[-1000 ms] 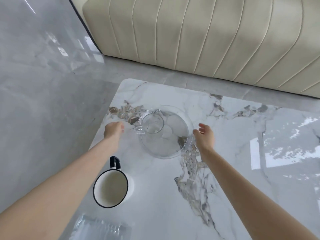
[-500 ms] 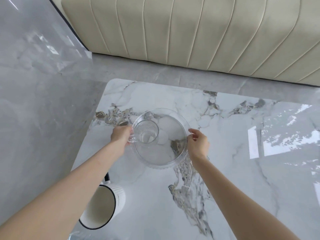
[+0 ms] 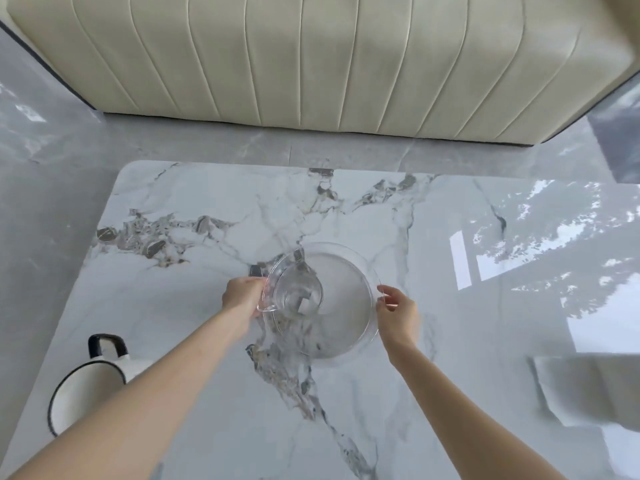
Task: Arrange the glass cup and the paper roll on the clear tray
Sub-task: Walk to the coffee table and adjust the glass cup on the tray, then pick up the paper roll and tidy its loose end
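Note:
A round clear tray (image 3: 346, 299) lies on the marble table. Inside its left half stands the glass cup (image 3: 298, 292), handle pointing lower left. My left hand (image 3: 242, 296) grips the tray's left rim beside the cup's handle. On the opposite side my right hand (image 3: 396, 315) pinches the right rim with thumb and fingers. A pale, blurred rolled shape, perhaps the paper roll (image 3: 588, 389), lies at the right edge of the table; I cannot tell for sure.
A white enamel mug with a black rim and handle (image 3: 86, 386) stands near the table's front left, partly behind my left forearm. A cream ribbed sofa (image 3: 311, 57) runs along the far side. Grey floor borders the table's left edge (image 3: 52, 334).
Both hands closed on the tray's rim, and the tray with the cup has shifted right, toward the table's middle. The view swung right, so the mug sits farther left.

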